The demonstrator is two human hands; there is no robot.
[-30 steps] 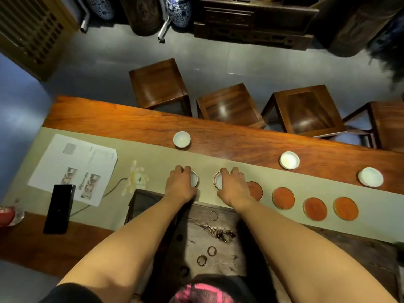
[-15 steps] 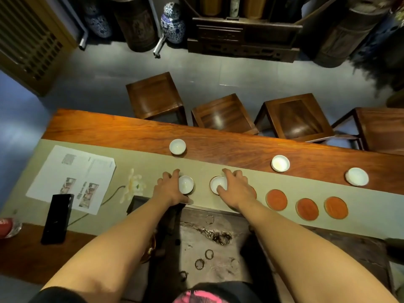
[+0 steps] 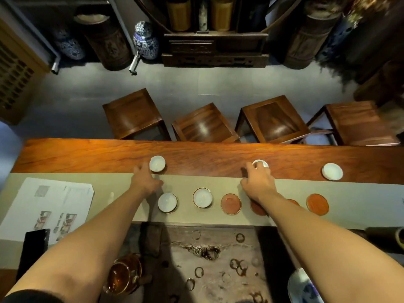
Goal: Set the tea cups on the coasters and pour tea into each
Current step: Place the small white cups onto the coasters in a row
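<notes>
Cups [image 3: 167, 202] [image 3: 202, 197] are now left seated on the two leftmost coasters of the row on the cloth runner [image 3: 349, 200], both released since a moment ago. Beyond the runner, on the bare counter [image 3: 87, 156], the left hand [image 3: 146, 181] is stretched open just beside a third cup [image 3: 157, 163], not yet gripping it. The right hand [image 3: 258, 182] is curled over a fourth cup [image 3: 260, 164], fingers touching its rim; a firm grasp cannot be told. A fifth cup [image 3: 332, 171] and four bare coasters are left, the nearest [image 3: 230, 204] beside the seated cups.

Four dark wooden stools [image 3: 271, 119] are standing in a row along the far side of the long wooden table [image 3: 87, 156]. A printed sheet of paper [image 3: 50, 202] is lying at the near left, with a black phone [image 3: 32, 248] overlapping its near edge. A blue-and-white porcelain jar [image 3: 145, 40] is sitting on the floor beside a carved dark cabinet [image 3: 215, 48] at the far wall.
</notes>
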